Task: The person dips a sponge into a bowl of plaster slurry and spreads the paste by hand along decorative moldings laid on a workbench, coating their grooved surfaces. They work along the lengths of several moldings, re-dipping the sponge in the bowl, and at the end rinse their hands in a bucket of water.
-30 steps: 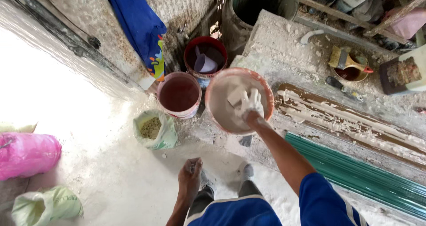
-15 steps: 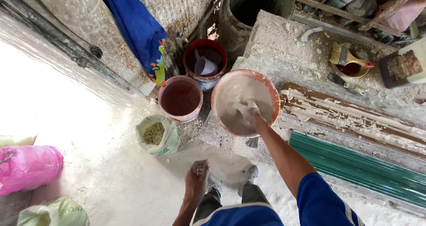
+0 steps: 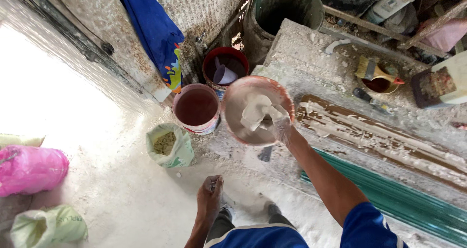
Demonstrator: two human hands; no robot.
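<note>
While my right hand (image 3: 272, 124) is scooping wet plaster (image 3: 255, 112) in the orange basin (image 3: 233, 102), fingers curled around a clump, my left hand (image 3: 210, 199) is hanging fisted. Next probably needs lifting without dripping.

Open floor (image 3: 121, 194) left of and below the plaster basin (image 3: 233, 97), btwn small green bag (image 3: 170, 148) and left hand (image 3: 210, 199): room to pass. Close left of basin, reddish bucket (image 3: 196, 108) blocks; behind it, dark red bucket (image 3: 225, 68) and big grey drum (image 3: 282, 14). Right of basin, plaster-smeared board (image 3: 379, 141) and green sheet (image 3: 404, 204) bar the way.
</note>
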